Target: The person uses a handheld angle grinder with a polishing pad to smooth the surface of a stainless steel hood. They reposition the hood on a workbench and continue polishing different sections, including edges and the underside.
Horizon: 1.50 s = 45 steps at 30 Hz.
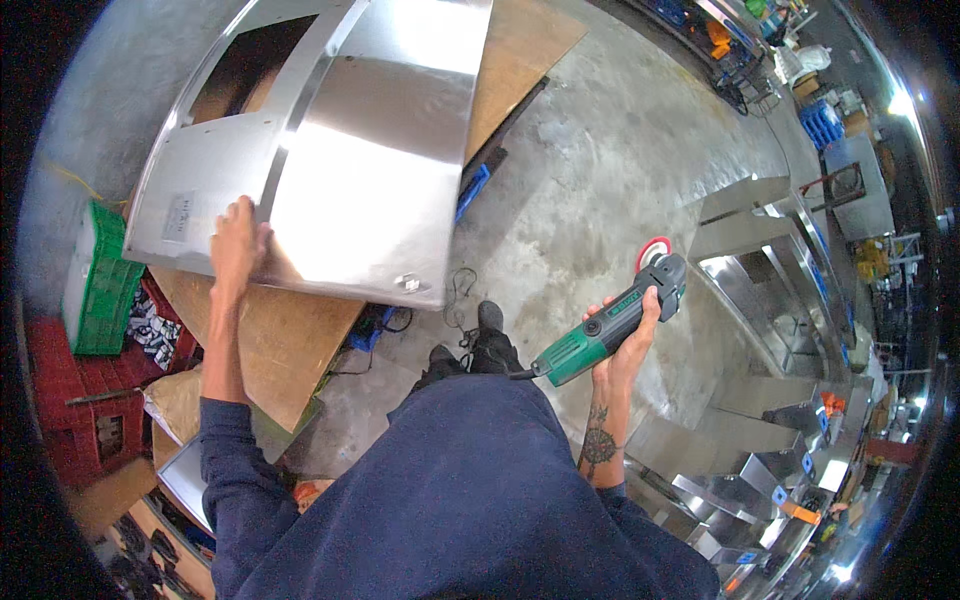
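At about three o'clock, the right hand [628, 330] wraps fully around a green power polisher [612, 320], its red-rimmed disc pointing toward one o'clock. Toward ten o'clock, the left hand [237, 245] lies flat with fingers spread on a stainless steel panel [370, 170], gripping nothing.

The stainless steel panel [350, 150] runs out past the top edge, so its far end is unseen, and it covers most of the wooden board [270, 350] beneath it. The angle grinder [610, 325] shows only its green body and dark head; its disc [653, 247] is mostly hidden behind the head, and the right hand [625, 345] wraps over the middle of the body. On the far right, the racks and crates [825, 120] are too small and bent to tell apart.
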### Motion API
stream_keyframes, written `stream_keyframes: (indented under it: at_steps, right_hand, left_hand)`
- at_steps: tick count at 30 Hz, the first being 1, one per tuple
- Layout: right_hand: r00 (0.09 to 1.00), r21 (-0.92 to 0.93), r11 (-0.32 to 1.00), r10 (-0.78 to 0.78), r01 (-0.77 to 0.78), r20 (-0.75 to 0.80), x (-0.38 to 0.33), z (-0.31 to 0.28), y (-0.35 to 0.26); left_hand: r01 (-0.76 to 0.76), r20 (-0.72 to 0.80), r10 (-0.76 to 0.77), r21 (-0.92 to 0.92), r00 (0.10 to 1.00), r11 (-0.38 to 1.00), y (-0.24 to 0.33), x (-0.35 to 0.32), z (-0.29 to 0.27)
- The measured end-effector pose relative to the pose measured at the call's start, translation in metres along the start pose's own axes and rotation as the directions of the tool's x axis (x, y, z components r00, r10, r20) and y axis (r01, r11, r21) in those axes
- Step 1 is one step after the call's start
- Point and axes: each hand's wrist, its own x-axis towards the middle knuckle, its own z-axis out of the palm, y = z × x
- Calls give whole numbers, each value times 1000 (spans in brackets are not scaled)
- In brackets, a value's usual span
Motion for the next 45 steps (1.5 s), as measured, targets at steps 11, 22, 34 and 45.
stream_keyframes:
  at_steps: [11,22,34,45]
  right_hand:
    - [971,-140,987,103,-74,216,97,46,-12]
    - [616,-310,950,218,44,757,241,129,-56]
    - [-40,-461,852,484,248,874,438,295,-48]
    - [16,-224,582,340,782,940,583,441,81]
  left_hand:
    - [235,266,-61,-690,962,685,138,-14,-13]
    - [193,237,391,-970,889,151,498,33,-20]
    - [241,264,-147,-958,953,-156,520,149,18]
    - [172,290,-480,-946,828,-275,518,191,24]
